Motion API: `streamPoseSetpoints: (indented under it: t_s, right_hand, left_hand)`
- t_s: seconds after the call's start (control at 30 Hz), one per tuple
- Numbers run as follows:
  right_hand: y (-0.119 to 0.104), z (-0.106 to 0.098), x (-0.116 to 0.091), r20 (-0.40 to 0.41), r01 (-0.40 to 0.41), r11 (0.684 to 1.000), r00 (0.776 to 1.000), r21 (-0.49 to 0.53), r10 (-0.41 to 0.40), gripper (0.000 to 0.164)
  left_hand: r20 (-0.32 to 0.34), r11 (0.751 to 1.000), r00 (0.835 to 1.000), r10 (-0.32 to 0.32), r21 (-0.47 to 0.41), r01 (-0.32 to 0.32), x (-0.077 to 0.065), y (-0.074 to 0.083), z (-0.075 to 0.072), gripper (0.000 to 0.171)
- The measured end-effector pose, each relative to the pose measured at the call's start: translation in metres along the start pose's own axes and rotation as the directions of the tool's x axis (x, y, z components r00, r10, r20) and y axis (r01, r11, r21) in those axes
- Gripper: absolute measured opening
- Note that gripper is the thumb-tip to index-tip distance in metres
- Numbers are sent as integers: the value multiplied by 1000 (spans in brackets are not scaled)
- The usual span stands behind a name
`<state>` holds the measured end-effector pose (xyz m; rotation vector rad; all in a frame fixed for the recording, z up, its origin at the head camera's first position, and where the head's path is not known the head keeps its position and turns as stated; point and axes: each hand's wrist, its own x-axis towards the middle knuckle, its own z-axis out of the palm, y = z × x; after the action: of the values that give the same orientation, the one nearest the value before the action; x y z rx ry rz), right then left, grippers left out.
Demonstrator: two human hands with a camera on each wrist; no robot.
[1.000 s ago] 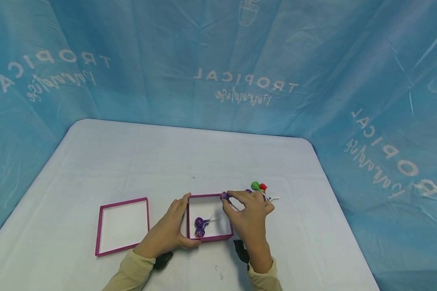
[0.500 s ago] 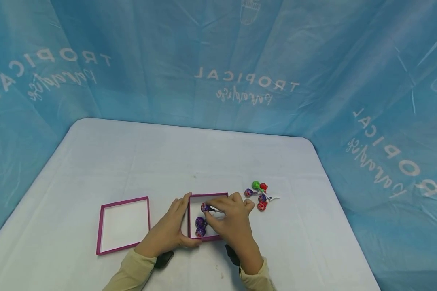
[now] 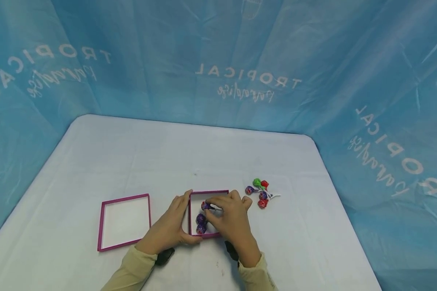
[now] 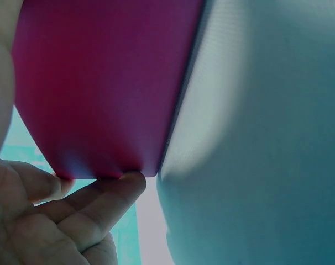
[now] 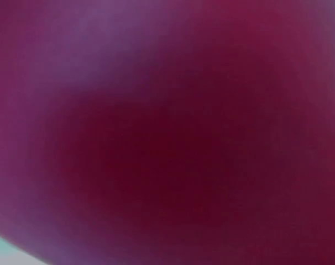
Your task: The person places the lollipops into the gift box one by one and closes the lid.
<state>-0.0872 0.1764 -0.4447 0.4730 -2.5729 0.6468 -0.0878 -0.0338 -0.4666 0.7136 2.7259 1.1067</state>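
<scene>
A shallow box [image 3: 209,192] with magenta walls and a white inside stands near the front middle of the table. My left hand [image 3: 169,226] grips its left side, thumb at the front wall and fingers at the far corner; in the left wrist view the fingers [image 4: 95,212] lie against the edge of the magenta wall [image 4: 106,88]. Inside the box, my right hand [image 3: 233,218] pinches a purple-wrapped lollipop [image 3: 205,205] between thumb and fingertips. Two more purple lollipops [image 3: 201,224] lie at the box's left front. The right wrist view is filled by a blurred magenta surface [image 5: 173,154].
Left of the box lies a magenta-rimmed lid [image 3: 100,226] with a white inside. Right of it is a loose pile of lollipops: a green one [image 3: 256,182], red ones [image 3: 262,203] and purple ones [image 3: 249,190]. A blue printed curtain [image 3: 160,81] surrounds the white table [image 3: 189,153].
My right hand has carried a purple lollipop leftward from the box's right edge to inside it, above the other two. My left hand has kept its grip on the box.
</scene>
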Motion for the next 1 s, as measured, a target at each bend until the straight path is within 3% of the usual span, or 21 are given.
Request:
streamPoseSetpoints:
  t_s: [0.77,1.0]
  right_hand:
    - [0,6,1,102,-68,997,992,-23,70,19]
    - [0,7,1,133,-81,996,987,-42,86,18]
  left_hand:
    - [-31,998,998,50,27,-49,0,-2,0,135]
    - [-17,999,999,34,15,-34,0,-1,0,135]
